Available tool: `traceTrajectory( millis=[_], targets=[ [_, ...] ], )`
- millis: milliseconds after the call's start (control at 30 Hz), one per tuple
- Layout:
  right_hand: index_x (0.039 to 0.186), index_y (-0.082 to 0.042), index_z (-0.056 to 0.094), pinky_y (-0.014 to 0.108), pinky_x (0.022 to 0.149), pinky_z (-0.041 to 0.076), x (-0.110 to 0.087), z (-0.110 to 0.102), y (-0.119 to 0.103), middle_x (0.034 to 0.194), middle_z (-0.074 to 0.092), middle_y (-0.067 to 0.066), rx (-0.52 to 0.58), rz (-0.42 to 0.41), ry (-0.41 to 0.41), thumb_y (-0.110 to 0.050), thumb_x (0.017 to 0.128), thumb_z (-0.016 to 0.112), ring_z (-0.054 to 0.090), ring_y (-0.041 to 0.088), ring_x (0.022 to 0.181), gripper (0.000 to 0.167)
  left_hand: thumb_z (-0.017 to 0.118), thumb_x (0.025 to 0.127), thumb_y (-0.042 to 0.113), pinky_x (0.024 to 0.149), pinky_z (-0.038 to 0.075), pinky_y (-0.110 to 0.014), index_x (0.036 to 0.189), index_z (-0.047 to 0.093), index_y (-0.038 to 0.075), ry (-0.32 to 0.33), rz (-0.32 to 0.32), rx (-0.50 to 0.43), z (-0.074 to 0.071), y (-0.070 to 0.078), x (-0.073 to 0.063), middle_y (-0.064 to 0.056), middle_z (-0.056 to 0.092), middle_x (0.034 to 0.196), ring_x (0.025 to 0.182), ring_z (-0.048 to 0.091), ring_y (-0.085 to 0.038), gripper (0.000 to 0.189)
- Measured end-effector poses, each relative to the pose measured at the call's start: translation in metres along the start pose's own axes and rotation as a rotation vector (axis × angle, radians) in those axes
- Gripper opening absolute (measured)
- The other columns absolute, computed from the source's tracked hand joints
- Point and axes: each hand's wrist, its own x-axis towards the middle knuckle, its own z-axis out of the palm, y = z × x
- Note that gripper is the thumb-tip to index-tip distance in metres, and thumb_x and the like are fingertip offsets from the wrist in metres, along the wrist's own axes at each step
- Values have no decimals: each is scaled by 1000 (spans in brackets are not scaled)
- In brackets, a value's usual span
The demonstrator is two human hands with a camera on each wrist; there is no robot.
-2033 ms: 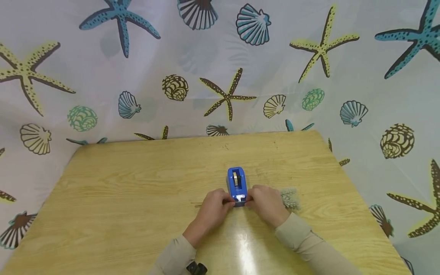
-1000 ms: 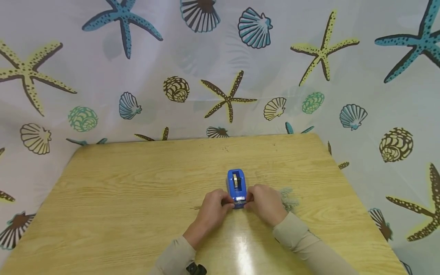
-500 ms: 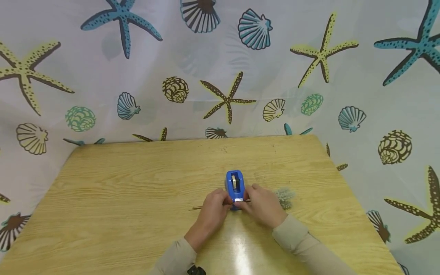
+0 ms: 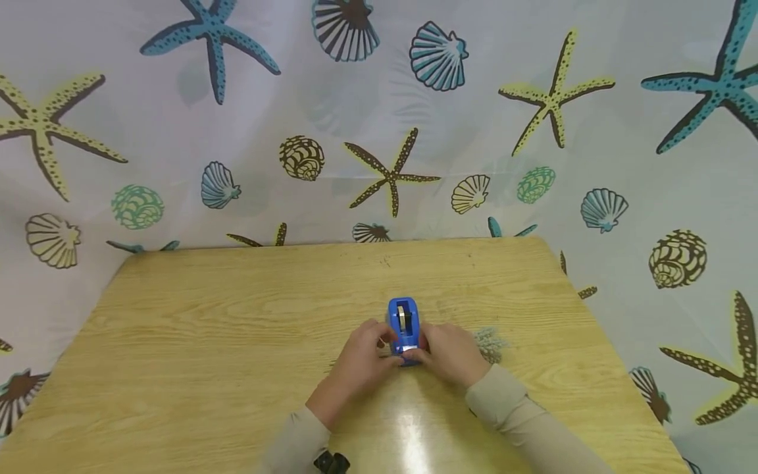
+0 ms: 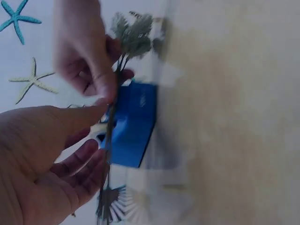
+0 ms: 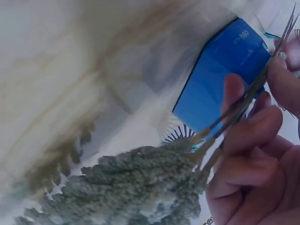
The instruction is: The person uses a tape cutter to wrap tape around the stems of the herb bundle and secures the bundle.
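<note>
My right hand (image 4: pixel 456 354) pinches the thin stems of a bunch of grey-green artificial foliage (image 6: pixel 140 187), whose leafy heads stick out to its right. Opposite it is my left hand (image 4: pixel 360 359), its index finger and thumb spread apart. In the left wrist view the left thumb tip meets the stems (image 5: pixel 109 136) right by the right thumb, while the other fingers lie loosely behind them. Just beyond the hands stands a blue tape dispenser (image 5: pixel 133 131) with a roll of tape (image 4: pixel 402 318) in it. The stem ends come out to the left of the left hand.
A light wooden table (image 4: pixel 237 316) carries everything. Behind it and along both sides hangs a white curtain (image 4: pixel 355 99) printed with starfish and shells. A black device (image 4: pixel 331 462) sits on the left wrist.
Earlier both hands pinched close together at the dispenser's front. Now the left finger and thumb have parted, and the right thumb has come across leftward along the stems. The dispenser stays put.
</note>
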Motion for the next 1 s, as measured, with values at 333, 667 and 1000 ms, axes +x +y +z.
traceTrajectory(
  millis=[333, 667, 1000],
  targets=[
    [69, -18, 56, 22, 46, 36, -3, 8, 3, 59, 51, -11, -48, -25, 75, -48, 87, 72, 42, 4, 50, 38, 63, 99, 24, 119, 32, -47, 155, 33, 7, -240, 57, 80, -9, -22, 51, -15, 39, 157, 146, 37, -32, 66],
    [78, -9, 62, 20, 49, 37, -6, 18, -3, 65, 58, -3, -25, -82, 208, -37, 87, 73, 43, 5, 53, 31, 68, 96, 18, 118, 31, -50, 152, 39, 3, -183, 54, 6, -9, -25, 51, -18, 42, 155, 145, 38, -36, 65],
    [77, -7, 66, 23, 48, 41, -14, 27, -8, 65, 64, 0, -25, 3, 178, -35, 83, 78, 52, 9, 53, 31, 68, 96, 17, 118, 32, -49, 152, 40, 6, -180, -9, 7, -3, -22, 46, -17, 41, 156, 146, 37, -36, 65]
  ],
)
